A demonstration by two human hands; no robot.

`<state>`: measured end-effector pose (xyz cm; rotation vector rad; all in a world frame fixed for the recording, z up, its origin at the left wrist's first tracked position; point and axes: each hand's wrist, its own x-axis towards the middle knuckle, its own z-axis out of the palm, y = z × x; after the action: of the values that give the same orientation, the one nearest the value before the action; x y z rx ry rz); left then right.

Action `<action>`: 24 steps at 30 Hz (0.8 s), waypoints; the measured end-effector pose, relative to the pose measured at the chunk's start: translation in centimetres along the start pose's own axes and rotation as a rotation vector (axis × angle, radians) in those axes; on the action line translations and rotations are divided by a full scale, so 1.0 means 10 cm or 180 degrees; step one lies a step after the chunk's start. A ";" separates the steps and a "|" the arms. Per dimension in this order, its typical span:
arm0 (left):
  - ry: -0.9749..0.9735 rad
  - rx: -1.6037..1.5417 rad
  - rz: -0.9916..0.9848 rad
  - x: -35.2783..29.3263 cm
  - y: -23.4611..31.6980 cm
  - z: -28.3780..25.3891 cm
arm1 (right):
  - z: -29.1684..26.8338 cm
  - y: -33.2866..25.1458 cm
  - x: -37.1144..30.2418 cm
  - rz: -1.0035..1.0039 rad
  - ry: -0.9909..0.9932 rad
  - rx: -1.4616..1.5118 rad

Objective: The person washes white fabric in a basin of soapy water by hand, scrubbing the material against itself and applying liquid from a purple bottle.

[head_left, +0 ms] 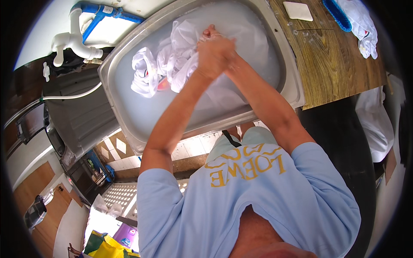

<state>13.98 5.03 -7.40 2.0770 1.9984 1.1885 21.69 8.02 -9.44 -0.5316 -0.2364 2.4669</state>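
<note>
Both hands meet over a steel sink (297, 81) of cloudy water. My left hand (216, 55) is smeared by motion and lies across my right hand (211, 32), whose curled fingertips show just beyond it. What is between them, if anything, is hidden. Against the hands' left side, bunched white wet cloth (178, 51) rises out of the water. Farther left floats another white bundle (145, 73) with a small red and dark patch. Pale fabric also spreads under the water to the right of the hands.
A white plastic tap (71, 45) on blue pipe stands left of the sink. On the wooden counter (340, 81) at right lie a whitish square block (297, 11), a blue-bristled brush (337, 15) and white cloth (360, 28). A grey-covered object (79, 120) sits at left.
</note>
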 end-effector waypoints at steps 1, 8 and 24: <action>-0.0094 -0.0108 -0.0134 0.06 -0.01 -0.10 | 0.10 0.01 0.00 0.0025 0.0507 -0.0158; 0.0060 -0.0055 -0.0308 0.22 0.00 -0.30 | 0.09 0.02 -0.01 0.0131 0.0469 -0.0065; 0.0284 0.0099 -0.0024 0.19 0.04 -0.30 | 0.48 0.04 -0.08 0.0130 0.1505 -0.0082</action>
<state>12.50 5.18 -4.14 2.0639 2.0733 1.2791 20.03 7.00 -5.01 -1.1142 -0.0648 2.2963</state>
